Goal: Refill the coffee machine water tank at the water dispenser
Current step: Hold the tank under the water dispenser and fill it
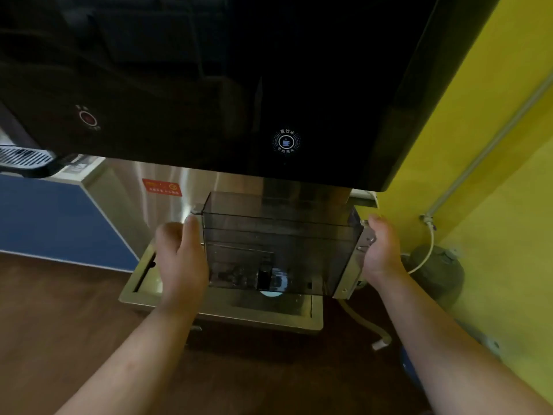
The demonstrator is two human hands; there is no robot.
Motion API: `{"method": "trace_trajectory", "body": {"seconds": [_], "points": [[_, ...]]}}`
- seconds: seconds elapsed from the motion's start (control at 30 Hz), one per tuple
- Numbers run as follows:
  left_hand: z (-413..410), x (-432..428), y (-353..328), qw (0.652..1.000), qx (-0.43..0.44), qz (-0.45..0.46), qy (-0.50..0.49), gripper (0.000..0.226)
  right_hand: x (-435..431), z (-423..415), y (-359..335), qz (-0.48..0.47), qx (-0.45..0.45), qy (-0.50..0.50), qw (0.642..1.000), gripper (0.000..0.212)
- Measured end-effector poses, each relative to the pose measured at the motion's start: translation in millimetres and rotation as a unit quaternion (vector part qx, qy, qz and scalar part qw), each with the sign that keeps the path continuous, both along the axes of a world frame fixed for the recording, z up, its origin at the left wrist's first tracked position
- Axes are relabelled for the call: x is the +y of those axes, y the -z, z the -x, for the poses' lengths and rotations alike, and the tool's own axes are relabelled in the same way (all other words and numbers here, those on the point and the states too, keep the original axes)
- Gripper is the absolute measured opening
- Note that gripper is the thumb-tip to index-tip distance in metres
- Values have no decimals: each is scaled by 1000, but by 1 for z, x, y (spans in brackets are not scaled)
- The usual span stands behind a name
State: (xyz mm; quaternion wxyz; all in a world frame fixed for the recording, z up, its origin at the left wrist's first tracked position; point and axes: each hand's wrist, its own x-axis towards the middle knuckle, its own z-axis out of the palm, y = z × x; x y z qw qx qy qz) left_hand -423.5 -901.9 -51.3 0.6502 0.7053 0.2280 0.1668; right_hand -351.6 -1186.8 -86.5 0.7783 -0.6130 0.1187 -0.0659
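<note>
A yellow wall [493, 163] fills the right side, with a grey conduit pipe [490, 145] running diagonally across it. The floor [59, 319] is dark brown wood. At left stands a blue panel [54, 220] with a pale strip along its bottom edge. A dull green canister [437, 271] sits on the floor against the yellow wall. Lighting is dim

Just one head cam here, looking forward and down, close up on the water dispenser [239, 85]. Both forearms reach in from the bottom edge.
</note>
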Motion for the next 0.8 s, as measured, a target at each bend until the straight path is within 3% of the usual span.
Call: {"method": "trace_trajectory", "body": {"seconds": [0.07,0.13,0.2,0.27,0.33,0.63,0.7,0.8], "points": [[8,-5,-4,992,-72,-98,-31,23,-4,-3,1,3,-5,-16,1000,48],[7,-12,-16,958,-145,-244,45,29,-6,-6,-3,5,-11,-25,1000,48],[5,-23,-35,874,-212,-416,130,25,-4,-6,-12,-5,-10,-11,1000,34],[0,-34,-47,799,-245,-524,167,37,-5,-10,-13,-13,-21,-2,1000,25],[-5,-46,-55,766,-251,-562,186,46,-5,-14,-14,-14,-22,1,1000,23],[-22,-61,-60,749,-207,-596,204,58,-4,-26,-13,-19,-36,-12,999,22],[-25,-60,-58,752,-204,-591,209,56,-4,-26,-12,-22,-50,-19,998,15],[-26,-55,-54,763,-233,-564,212,51,-3,-26,-12,-22,-45,-12,999,22]]}}
